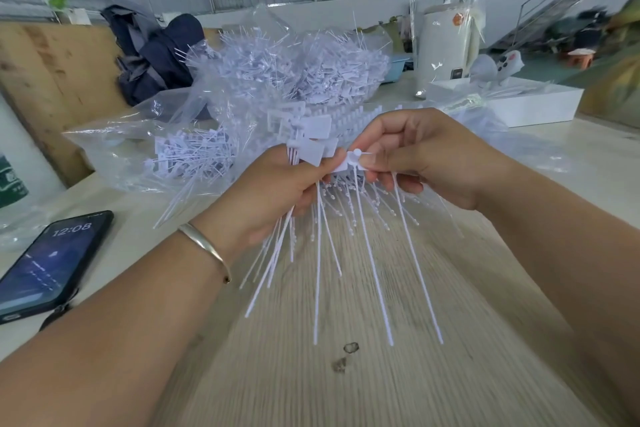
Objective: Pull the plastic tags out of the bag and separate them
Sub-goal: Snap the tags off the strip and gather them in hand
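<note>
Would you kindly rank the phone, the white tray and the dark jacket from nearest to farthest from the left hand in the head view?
From the left hand:
1. Phone, lying on the table at the near left.
2. Dark jacket, heaped at the far left behind the bags.
3. White tray, far right, across the table.

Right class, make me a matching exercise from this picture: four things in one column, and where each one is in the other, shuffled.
Things:
1. phone
2. white tray
3. bracelet
4. tag strip

Places:
A. held between both hands
B. far right of the table
C. on the left wrist
D. lying on the table at the left, screen lit

Pairs: 1-D, 2-B, 3-C, 4-A
</note>
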`<state>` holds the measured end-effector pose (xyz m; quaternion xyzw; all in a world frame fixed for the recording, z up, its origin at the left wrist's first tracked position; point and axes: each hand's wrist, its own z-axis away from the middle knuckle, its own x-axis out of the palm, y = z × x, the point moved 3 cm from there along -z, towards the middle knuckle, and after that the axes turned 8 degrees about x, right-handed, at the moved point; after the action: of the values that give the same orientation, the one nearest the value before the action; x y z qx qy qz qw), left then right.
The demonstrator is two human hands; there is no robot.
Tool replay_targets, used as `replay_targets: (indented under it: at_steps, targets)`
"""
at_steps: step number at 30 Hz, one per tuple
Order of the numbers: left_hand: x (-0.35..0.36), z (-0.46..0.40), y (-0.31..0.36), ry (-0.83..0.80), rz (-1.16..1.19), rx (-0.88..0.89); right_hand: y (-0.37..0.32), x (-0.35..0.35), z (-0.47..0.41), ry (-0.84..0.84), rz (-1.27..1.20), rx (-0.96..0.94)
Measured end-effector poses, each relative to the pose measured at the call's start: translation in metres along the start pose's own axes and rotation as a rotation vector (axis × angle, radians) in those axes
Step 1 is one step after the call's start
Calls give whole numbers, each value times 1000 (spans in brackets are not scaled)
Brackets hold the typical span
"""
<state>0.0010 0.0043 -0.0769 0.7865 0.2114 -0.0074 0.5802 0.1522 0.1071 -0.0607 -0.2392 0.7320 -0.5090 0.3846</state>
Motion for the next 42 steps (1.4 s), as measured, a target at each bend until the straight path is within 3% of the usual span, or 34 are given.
replay_targets:
  at_steps: [7, 14, 19, 23, 26, 30, 35, 42]
  targets:
    - [4, 4, 2, -131, 1, -60, 0, -3, 2, 29, 45, 49]
    - [8, 9, 8, -291, -295, -39, 0, -2, 4, -84, 192, 112]
    - [3, 5, 6, -91, 31, -98, -4, -8, 2, -25, 94, 67]
    - [4, 4, 7, -29, 177, -107, -2, -2, 0, -15, 40, 58]
    - [3, 3, 1, 61, 128, -168, 0, 2, 0, -31, 73, 38]
    - [6, 5, 0, 8, 1, -182, -3, 7, 1, -24, 110, 4]
    - [10, 6, 3, -62, 3, -201, -4, 8, 1, 39, 101, -30]
    - [7, 3, -1, -44, -16, -157, 3, 7, -2, 24, 154, 40]
